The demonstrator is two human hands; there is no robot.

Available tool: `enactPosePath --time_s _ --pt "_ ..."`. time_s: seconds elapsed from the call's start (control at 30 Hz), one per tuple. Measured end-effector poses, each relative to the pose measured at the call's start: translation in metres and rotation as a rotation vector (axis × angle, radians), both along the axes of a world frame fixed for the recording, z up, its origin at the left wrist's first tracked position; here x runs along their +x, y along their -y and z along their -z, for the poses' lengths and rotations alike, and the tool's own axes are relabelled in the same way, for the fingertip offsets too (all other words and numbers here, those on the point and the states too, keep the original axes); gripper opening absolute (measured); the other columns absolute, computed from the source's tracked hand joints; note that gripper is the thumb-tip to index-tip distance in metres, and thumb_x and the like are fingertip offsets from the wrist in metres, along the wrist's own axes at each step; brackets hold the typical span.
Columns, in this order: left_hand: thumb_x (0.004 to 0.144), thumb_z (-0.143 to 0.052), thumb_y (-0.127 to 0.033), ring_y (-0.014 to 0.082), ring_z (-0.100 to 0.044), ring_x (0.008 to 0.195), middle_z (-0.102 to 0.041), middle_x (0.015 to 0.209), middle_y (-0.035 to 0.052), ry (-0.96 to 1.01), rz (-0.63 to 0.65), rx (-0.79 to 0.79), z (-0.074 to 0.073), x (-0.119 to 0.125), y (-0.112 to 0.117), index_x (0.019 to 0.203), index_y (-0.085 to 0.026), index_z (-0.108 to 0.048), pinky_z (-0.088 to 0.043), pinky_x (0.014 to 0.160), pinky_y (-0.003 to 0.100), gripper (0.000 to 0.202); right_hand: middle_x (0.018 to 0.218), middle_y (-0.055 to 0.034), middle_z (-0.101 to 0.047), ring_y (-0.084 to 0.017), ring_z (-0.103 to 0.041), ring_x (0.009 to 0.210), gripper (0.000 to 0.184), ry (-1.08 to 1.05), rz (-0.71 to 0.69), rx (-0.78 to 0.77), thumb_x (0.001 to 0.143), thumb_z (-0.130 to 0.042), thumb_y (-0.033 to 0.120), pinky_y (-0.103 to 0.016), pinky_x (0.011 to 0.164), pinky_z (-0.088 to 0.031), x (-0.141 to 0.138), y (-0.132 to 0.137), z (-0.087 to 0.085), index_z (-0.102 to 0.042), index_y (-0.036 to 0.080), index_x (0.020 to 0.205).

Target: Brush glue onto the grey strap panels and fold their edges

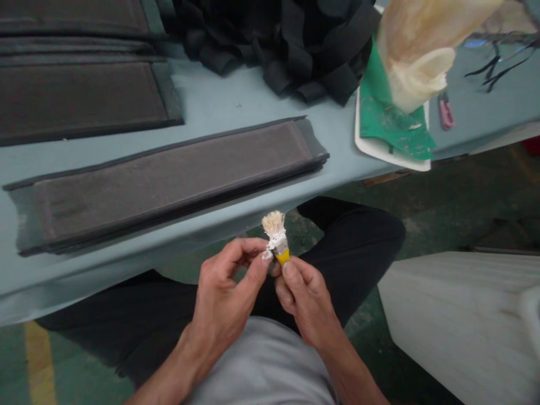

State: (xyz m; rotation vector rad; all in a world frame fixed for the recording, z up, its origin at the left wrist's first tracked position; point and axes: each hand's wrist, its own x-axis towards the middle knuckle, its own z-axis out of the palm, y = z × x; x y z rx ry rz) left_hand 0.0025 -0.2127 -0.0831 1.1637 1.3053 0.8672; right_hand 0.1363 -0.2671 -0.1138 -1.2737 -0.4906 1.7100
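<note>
A small paintbrush (279, 245) with pale bristles and a yellow handle points upward over my lap. Thick white residue coats its ferrule and the base of the bristles. My right hand (306, 289) grips the yellow handle between thumb and curled fingers. At the ferrule's left side, my left hand (230, 284) pinches the white-coated edge with thumb and forefinger, and white smears show on the fingertips. Just beyond the hands, a stack of long dark fabric strips (177, 174) lies along the table's near edge.
More dark panels (76, 95) lie at the table's left. Looped black straps (287, 45) are heaped at the back. A cut-open plastic container (417, 62) stands on a green sheet (392, 126) over a white tray (360, 140). A pink-handled tool (446, 112) lies right of it.
</note>
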Motion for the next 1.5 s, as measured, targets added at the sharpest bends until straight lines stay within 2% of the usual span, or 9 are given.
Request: enactPosePath --time_s 0.27,0.4,0.5,0.6,0.77,0.93,1.2,1.33,1.5 --pt "0.085 -0.072 -0.021 0.011 -0.067 0.065 -0.074 0.075 -0.0021 -0.208 0.014 0.224 0.002 0.002 -0.001 0.083 -0.02 -0.071 -0.054 0.065 0.02 0.002 0.053 0.009 -0.035 -0.006 -0.022 0.045 0.053 0.127 -0.013 0.048 0.094 -0.061 0.068 -0.02 0.041 -0.02 0.001 -0.001 -0.003 -0.061 0.016 0.082" --pt "0.084 -0.067 -0.021 0.0103 -0.064 0.059 -0.072 0.069 -0.0021 -0.172 -0.039 0.179 -0.001 0.006 -0.004 0.076 -0.019 -0.069 -0.053 0.061 0.019 0.008 0.054 0.0072 -0.038 -0.008 -0.027 0.048 0.056 0.314 -0.011 0.106 0.094 -0.059 0.071 -0.023 0.045 -0.024 0.001 0.0 -0.004 -0.062 0.016 0.08" --pt "0.08 -0.067 -0.023 0.0091 -0.061 0.055 -0.068 0.065 -0.0025 -0.048 -0.089 0.049 -0.004 0.008 -0.006 0.072 -0.019 -0.066 -0.049 0.053 0.017 0.01 0.057 0.0042 -0.039 -0.01 -0.032 0.052 0.065 0.392 -0.018 0.118 0.098 -0.044 0.076 -0.025 0.048 -0.027 0.001 -0.001 -0.005 -0.056 0.019 0.07" --pt "0.077 -0.068 -0.026 0.0073 -0.055 0.051 -0.064 0.061 -0.0033 0.044 -0.123 -0.03 -0.006 0.009 -0.008 0.069 -0.018 -0.064 -0.044 0.048 0.015 0.012 0.056 0.0036 -0.036 -0.011 -0.03 0.052 0.073 0.33 -0.065 0.055 0.096 -0.035 0.082 -0.027 0.049 -0.026 0.0 -0.002 -0.006 -0.053 0.019 0.064" --pt "0.076 -0.069 -0.026 0.0059 -0.049 0.048 -0.059 0.056 -0.0043 0.077 -0.127 -0.086 -0.007 0.009 -0.009 0.067 -0.017 -0.064 -0.041 0.046 0.015 0.013 0.054 0.006 -0.029 -0.009 -0.023 0.049 0.074 0.236 -0.061 -0.022 0.091 -0.04 0.088 -0.026 0.047 -0.02 -0.003 0.0 -0.001 -0.053 0.02 0.064" --pt "0.077 -0.07 -0.024 0.0065 -0.05 0.05 -0.058 0.056 -0.0055 0.165 -0.104 -0.122 -0.002 0.006 -0.008 0.069 -0.019 -0.061 -0.042 0.047 0.015 0.013 0.054 0.0082 -0.022 -0.007 -0.015 0.047 0.072 -0.045 -0.035 -0.135 0.085 -0.05 0.089 -0.025 0.043 -0.01 -0.011 -0.001 0.003 -0.045 0.022 0.061" --pt "0.085 -0.071 -0.014 0.0056 -0.067 0.072 -0.073 0.08 -0.006 -0.169 -0.147 0.324 0.012 -0.006 0.008 0.089 -0.023 -0.071 -0.053 0.071 0.012 0.011 0.051 0.0092 -0.022 -0.007 -0.015 0.045 0.073 -0.138 -0.063 -0.136 0.088 -0.047 0.088 -0.024 0.043 -0.01 -0.012 0.004 0.003 -0.049 0.02 0.061" --pt "0.084 -0.075 -0.015 0.0076 -0.07 0.071 -0.075 0.081 -0.0055 -0.111 -0.228 0.279 0.007 -0.004 0.015 0.106 -0.023 -0.069 -0.058 0.072 0.015 0.024 0.051 0.0085 -0.024 -0.007 -0.016 0.046 0.073 -0.113 -0.067 -0.132 0.089 -0.047 0.087 -0.024 0.043 -0.01 -0.01 0.005 0.004 -0.052 0.019 0.062" --pt "0.086 -0.073 -0.024 0.0092 -0.07 0.069 -0.076 0.084 -0.0017 -0.084 -0.244 0.101 -0.006 -0.006 0.012 0.097 -0.022 -0.071 -0.059 0.068 0.017 0.011 0.052 0.0098 -0.021 -0.006 -0.012 0.046 0.073 -0.113 0.016 -0.148 0.082 -0.055 0.089 -0.023 0.042 -0.008 -0.006 -0.001 0.005 -0.046 0.021 0.059"
